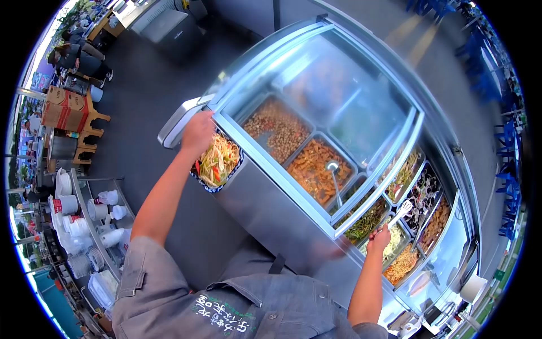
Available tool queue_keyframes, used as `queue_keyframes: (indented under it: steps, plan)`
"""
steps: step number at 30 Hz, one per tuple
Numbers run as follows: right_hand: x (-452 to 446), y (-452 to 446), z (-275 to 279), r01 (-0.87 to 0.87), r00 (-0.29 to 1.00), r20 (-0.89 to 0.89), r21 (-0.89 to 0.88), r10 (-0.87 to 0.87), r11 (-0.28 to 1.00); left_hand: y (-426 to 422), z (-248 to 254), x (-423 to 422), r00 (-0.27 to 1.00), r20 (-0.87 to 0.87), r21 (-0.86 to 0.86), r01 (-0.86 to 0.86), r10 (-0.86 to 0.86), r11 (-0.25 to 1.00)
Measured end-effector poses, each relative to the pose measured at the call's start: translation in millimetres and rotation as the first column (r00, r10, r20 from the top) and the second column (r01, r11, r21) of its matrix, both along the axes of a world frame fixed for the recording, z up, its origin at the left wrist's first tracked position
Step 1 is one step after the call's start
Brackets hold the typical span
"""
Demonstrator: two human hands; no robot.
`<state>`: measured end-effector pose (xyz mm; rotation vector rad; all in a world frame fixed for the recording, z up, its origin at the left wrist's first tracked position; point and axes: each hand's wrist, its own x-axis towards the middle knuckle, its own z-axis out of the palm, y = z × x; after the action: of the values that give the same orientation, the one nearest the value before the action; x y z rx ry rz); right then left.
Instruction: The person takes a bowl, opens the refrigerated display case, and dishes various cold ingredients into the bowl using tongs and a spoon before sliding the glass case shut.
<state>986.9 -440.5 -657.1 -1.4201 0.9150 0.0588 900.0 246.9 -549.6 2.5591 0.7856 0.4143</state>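
My left hand (197,133) is closed at the upper rim of a blue-and-white patterned bowl (239,167), beside the near corner of a glass-fronted food display case (271,206). Shredded pale vegetables with red and green strips (219,160) fill the bowl; some of my fingers are hidden. At the case's opening on the right, my right hand (379,239) grips the handle of a pale slotted serving spoon (404,209). The spoon's head is over the trays, near white shreds (394,240) and dark-and-white sliced food (424,195).
Behind the curved glass are trays of beans or nuts (278,131) and orange-brown pieces (316,169), with a metal ladle (334,179) in the latter. Left stand a shelf of white containers (79,227) and cardboard boxes (66,108). People are in the left background.
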Motion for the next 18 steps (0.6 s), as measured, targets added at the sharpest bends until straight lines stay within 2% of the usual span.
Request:
queue_keyframes:
  steps: [1, 2, 4, 5, 7, 8, 9, 11, 13, 15, 18]
  plan:
    - [1, 0, -1, 0.016, 1.000, -0.001, -0.010, -0.016, 1.000, -3, -10, 35, 1.000, -0.004, 0.025, 0.021, -0.021, 0.999]
    - [6, 1, -3, 0.027, 1.000, 0.009, -0.011, -0.027, 1.000, 18, -50, 68, 0.996, 0.067, 0.201, 0.044, -0.059, 0.979]
    - [8, -9, -13, 0.018, 0.999, 0.038, 0.069, -0.021, 0.997, 29, -57, 111, 0.999, 0.010, 0.279, 0.036, -0.041, 0.960]
    - [-2, -27, -13, 0.039, 0.998, 0.050, 0.089, -0.044, 0.995, 46, -78, 120, 0.981, -0.045, 0.470, 0.187, -0.188, 0.863]
    - [-8, -30, -18, 0.090, 0.995, 0.037, 0.136, -0.096, 0.987, 76, -124, 129, 0.954, -0.049, 0.631, 0.260, -0.297, 0.731]
    - [-12, -21, -8, 0.087, 0.992, 0.065, 0.240, -0.105, 0.967, 76, -121, 129, 0.983, -0.014, 0.576, 0.157, -0.183, 0.802]
    - [-8, -8, -11, 0.113, 0.991, 0.042, 0.226, -0.126, 0.968, 74, -115, 129, 0.998, 0.014, 0.516, 0.047, -0.063, 0.855]
    - [7, 36, 10, 0.201, 0.978, -0.009, 0.285, -0.207, 0.937, 79, -119, 130, 0.992, -0.098, 0.526, -0.020, 0.083, 0.850]
    - [19, 53, -2, 0.170, 0.985, -0.030, 0.409, -0.173, 0.897, 73, -119, 136, 0.958, -0.175, 0.485, -0.117, 0.227, 0.867]
    - [23, 52, -42, 0.042, 0.997, 0.028, 0.593, -0.072, 0.804, 69, -117, 138, 0.947, -0.209, 0.450, -0.129, 0.245, 0.884]
    - [40, 95, 6, -0.028, 0.999, 0.033, 0.734, 0.005, 0.679, 69, -117, 135, 0.951, -0.206, 0.438, -0.120, 0.229, 0.891]
